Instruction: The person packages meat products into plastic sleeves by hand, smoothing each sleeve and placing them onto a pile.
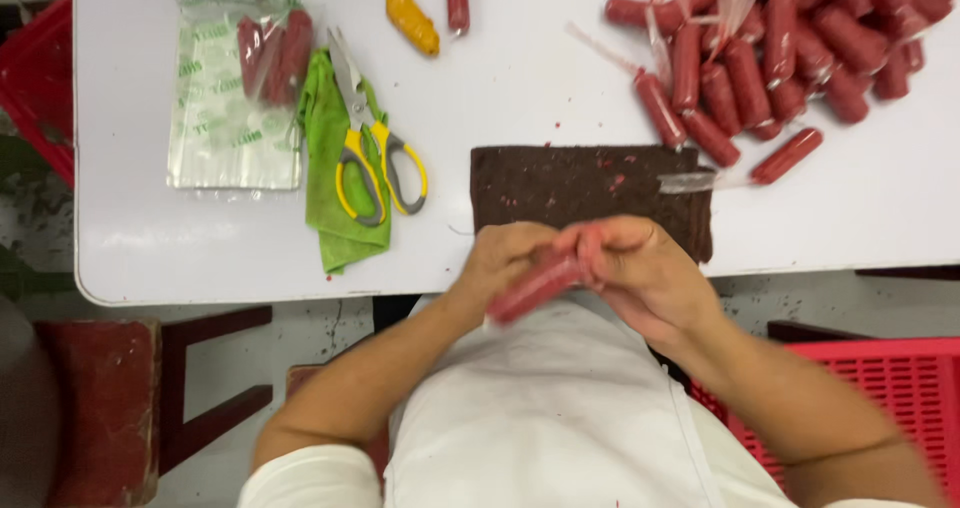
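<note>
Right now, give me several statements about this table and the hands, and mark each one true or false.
1. Both hands, left hand and right hand, hold one red sausage. True.
2. The scissors lie on a blue cloth. False: they lie on a green cloth.
3. A pile of red sausages sits at the table's far right. True.
4. The dark mat is covered with sausages. False: it bears only small red crumbs.
5. The plastic bag is empty. False: it holds a few red sausages.
</note>
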